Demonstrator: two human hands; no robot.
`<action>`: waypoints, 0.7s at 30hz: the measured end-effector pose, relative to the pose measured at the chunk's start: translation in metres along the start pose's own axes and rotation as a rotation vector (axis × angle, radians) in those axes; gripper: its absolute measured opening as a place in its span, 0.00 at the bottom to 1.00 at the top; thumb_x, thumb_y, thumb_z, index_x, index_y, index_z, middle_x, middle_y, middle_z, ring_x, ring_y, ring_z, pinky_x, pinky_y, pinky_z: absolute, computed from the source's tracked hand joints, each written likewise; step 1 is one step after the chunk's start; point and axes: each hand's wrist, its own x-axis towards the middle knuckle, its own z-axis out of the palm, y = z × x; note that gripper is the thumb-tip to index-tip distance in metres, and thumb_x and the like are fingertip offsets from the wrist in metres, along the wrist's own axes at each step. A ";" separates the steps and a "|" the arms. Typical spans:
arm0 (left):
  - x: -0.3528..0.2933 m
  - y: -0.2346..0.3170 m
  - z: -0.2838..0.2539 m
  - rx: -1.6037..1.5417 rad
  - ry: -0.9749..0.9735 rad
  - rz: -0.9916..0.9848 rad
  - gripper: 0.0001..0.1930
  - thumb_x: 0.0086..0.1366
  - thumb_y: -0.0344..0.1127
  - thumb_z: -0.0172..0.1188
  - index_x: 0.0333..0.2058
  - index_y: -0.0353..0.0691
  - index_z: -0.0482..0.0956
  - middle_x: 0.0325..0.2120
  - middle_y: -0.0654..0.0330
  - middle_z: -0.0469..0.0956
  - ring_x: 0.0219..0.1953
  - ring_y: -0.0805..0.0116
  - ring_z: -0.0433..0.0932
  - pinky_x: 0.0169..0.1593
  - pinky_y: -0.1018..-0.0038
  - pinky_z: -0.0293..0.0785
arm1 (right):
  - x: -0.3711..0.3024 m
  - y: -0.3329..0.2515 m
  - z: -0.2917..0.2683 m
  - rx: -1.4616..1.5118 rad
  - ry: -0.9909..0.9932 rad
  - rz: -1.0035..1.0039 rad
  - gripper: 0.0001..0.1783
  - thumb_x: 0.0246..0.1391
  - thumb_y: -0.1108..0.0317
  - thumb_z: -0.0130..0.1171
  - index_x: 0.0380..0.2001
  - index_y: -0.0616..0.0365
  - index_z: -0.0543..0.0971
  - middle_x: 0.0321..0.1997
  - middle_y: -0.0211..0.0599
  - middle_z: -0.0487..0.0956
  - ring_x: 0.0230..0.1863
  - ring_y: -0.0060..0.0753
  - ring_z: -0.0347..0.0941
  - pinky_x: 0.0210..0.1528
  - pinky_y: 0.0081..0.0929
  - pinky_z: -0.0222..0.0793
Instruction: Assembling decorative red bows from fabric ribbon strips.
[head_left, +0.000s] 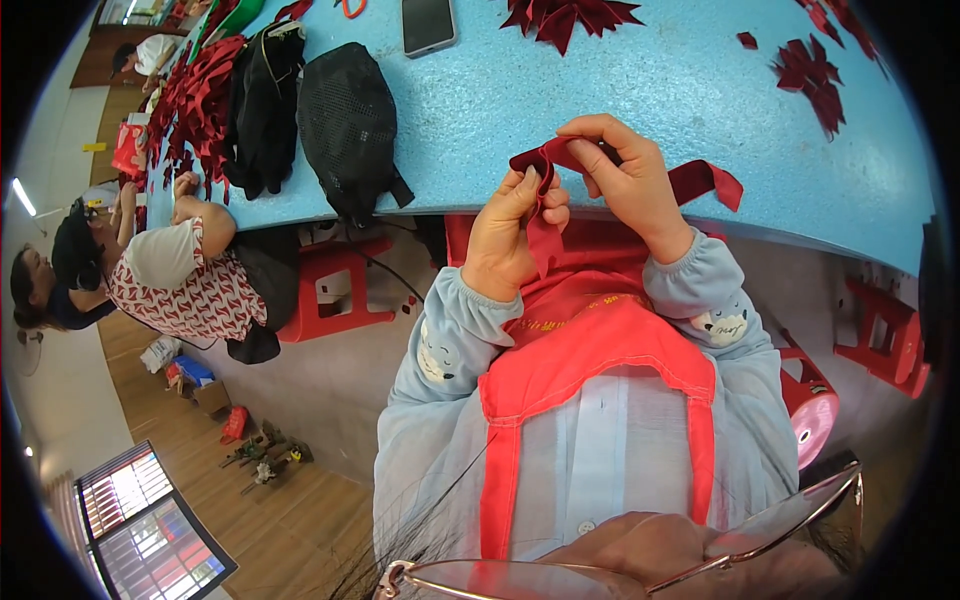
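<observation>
A dark red ribbon (543, 238) is held between my two hands just over the table's near edge. My left hand (507, 232) pinches a folded part of it, and one tail hangs down below the fingers. My right hand (627, 172) grips the ribbon higher up between thumb and forefinger. A further length of ribbon (705, 183) comes out beyond the right hand and lies at the table edge. Finished-looking dark red ribbon bows (565, 18) lie at the far side of the blue table (480, 110).
Two black bags (347, 125) stand left of my hands, with a phone (429, 25) beyond them. A heap of red ribbon pieces (200, 100) lies farther left, near seated co-workers (190, 265). More red bows (810, 82) are at the right. Red stools (335, 290) stand under the table.
</observation>
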 end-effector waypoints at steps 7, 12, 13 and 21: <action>-0.003 0.002 -0.001 -0.120 -0.071 -0.098 0.09 0.64 0.32 0.55 0.41 0.36 0.71 0.32 0.61 0.72 0.30 0.72 0.68 0.31 0.79 0.66 | 0.004 0.011 -0.007 -0.285 -0.005 -0.486 0.09 0.50 0.80 0.55 0.36 0.59 0.79 0.29 0.30 0.75 0.27 0.20 0.70 0.27 0.16 0.64; -0.008 -0.002 0.003 0.080 0.097 -0.001 0.11 0.63 0.33 0.56 0.42 0.36 0.70 0.33 0.60 0.73 0.31 0.72 0.68 0.31 0.79 0.66 | -0.001 0.000 -0.004 -0.296 0.022 -0.487 0.10 0.48 0.81 0.56 0.35 0.59 0.79 0.28 0.32 0.75 0.27 0.23 0.71 0.29 0.17 0.64; -0.009 -0.003 0.000 0.113 0.078 0.029 0.11 0.63 0.33 0.56 0.42 0.36 0.70 0.34 0.59 0.73 0.31 0.72 0.69 0.32 0.79 0.67 | -0.001 0.000 -0.004 -0.261 0.007 -0.452 0.09 0.48 0.81 0.56 0.35 0.60 0.79 0.28 0.32 0.75 0.28 0.23 0.71 0.29 0.17 0.64; -0.006 -0.005 0.001 -0.084 0.029 0.002 0.11 0.61 0.30 0.58 0.41 0.36 0.71 0.35 0.59 0.73 0.31 0.72 0.69 0.31 0.81 0.67 | -0.003 -0.004 0.003 -0.123 0.011 -0.281 0.09 0.48 0.79 0.58 0.34 0.60 0.79 0.28 0.33 0.76 0.28 0.23 0.72 0.29 0.18 0.65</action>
